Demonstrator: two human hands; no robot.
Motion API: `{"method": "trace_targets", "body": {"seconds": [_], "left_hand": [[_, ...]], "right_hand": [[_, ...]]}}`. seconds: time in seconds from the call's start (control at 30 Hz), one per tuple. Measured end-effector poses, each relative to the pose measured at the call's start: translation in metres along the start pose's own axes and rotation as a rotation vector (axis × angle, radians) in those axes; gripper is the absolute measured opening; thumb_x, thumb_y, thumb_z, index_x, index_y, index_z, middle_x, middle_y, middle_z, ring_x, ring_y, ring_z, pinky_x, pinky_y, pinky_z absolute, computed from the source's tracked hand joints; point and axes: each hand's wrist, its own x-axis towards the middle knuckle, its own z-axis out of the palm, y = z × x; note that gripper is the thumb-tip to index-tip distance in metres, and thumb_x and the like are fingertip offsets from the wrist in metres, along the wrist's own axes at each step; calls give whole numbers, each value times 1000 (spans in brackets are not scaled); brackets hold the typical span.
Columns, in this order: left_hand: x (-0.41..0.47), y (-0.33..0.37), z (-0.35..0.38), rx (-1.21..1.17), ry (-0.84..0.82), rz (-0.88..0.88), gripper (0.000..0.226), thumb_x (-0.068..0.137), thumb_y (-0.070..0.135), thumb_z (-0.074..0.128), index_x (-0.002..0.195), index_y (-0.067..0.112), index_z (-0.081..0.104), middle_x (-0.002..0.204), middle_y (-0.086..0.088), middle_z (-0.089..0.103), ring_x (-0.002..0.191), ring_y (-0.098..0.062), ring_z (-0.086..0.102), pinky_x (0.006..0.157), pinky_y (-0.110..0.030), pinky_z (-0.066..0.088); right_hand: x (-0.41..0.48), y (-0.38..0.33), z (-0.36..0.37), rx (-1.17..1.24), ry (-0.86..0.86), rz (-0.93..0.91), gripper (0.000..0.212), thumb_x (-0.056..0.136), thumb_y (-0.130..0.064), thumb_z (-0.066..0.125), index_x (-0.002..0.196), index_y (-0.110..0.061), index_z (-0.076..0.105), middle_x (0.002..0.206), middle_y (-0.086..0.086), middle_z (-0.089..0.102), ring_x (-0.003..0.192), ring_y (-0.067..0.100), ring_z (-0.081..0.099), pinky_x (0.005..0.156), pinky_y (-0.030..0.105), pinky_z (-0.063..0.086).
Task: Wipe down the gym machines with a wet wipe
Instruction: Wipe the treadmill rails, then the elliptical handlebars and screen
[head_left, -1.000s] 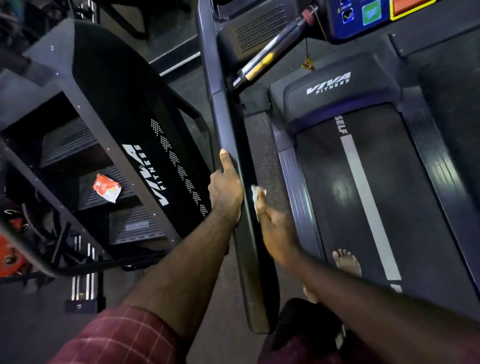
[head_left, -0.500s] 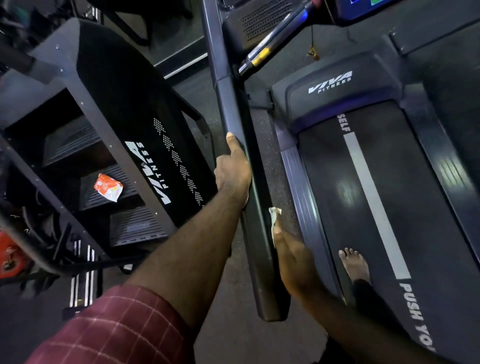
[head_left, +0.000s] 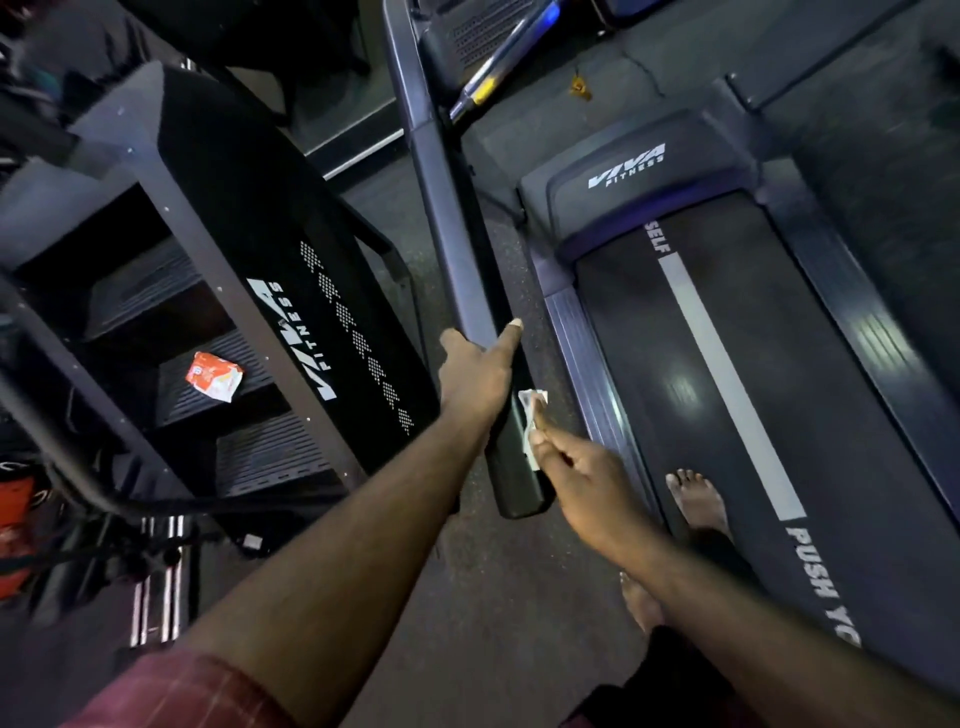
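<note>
The wet wipe (head_left: 531, 415) is small, white and crumpled. The right hand (head_left: 584, 470) holds it in curled fingers against the side of the dark handrail (head_left: 457, 249). Just ahead, the left hand (head_left: 480, 371) grips the same rail, thumb stretched along it. Dark speckled floor (head_left: 498, 597) lies below both hands. Right of them is one treadmill (head_left: 727, 364); left, one stair machine (head_left: 249, 218) bearing one orange packet (head_left: 214, 375). One wipe, two machines.

VIVA FITNESS on treadmill hood (head_left: 691, 156), side panel (head_left: 249, 218)
</note>
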Motion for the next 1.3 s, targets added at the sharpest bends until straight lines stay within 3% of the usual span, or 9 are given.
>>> {"method": "trace_targets", "body": {"seconds": [0.07,0.2,0.3,0.43,0.6,0.73,0.93,1.17,1.3], "left_hand": [[-9,0,5,8,75,16,76,90,66,68,139,12,45,127,-9,65,110,-29,64,98,-41,53],[-13,6,9,89,157,60,71,89,58,72,135,10,47,125,-11,64,108,-32,65,96,-44,56],[-14,9,7,98,161,71,68,87,54,75,132,10,47,125,-13,63,104,-32,65,93,-46,59],[-14,7,6,81,155,82,67,89,49,75,134,10,45,126,-14,62,102,-29,65,92,-44,60],[-15,8,6,75,157,95,65,90,48,74,133,9,45,126,-14,63,103,-30,66,90,-42,61],[-14,7,6,85,167,91,63,91,47,74,133,9,45,122,-10,60,99,-27,62,90,-42,60],[-13,7,6,76,155,84,61,91,47,74,130,12,44,118,-8,62,94,-25,66,82,-43,63],[-12,6,6,84,156,73,61,92,46,73,132,11,43,113,-7,61,94,-25,66,83,-42,62],[-10,8,5,85,155,63,58,93,45,73,130,10,45,114,-8,62,92,-24,63,76,-35,55]], "right_hand": [[4,-2,3,30,35,-13,41,108,-24,56,149,-23,54,146,-12,56,134,-4,50,113,18,40],[27,7,0,16,78,212,35,107,-44,53,134,-28,70,119,-9,74,109,4,67,96,29,53],[-15,20,10,133,162,321,25,106,-42,55,108,-28,76,84,-20,72,82,-5,65,79,28,51],[-49,15,33,891,286,556,20,100,-18,68,118,-11,73,110,2,79,99,16,76,80,24,63],[-27,-2,28,1104,303,750,33,95,-18,73,122,1,68,106,15,78,84,20,78,85,36,62],[-43,-10,30,1142,224,790,31,93,-21,76,117,-3,69,112,19,77,101,29,77,96,42,60],[-6,4,23,1095,270,849,33,103,-20,63,128,0,62,100,23,77,76,30,79,69,47,65],[25,9,11,986,174,815,16,102,-18,59,104,-7,71,67,7,71,70,22,71,103,49,55],[45,3,3,886,98,799,19,100,-22,62,87,-12,70,65,4,71,57,16,69,81,36,61]]}}
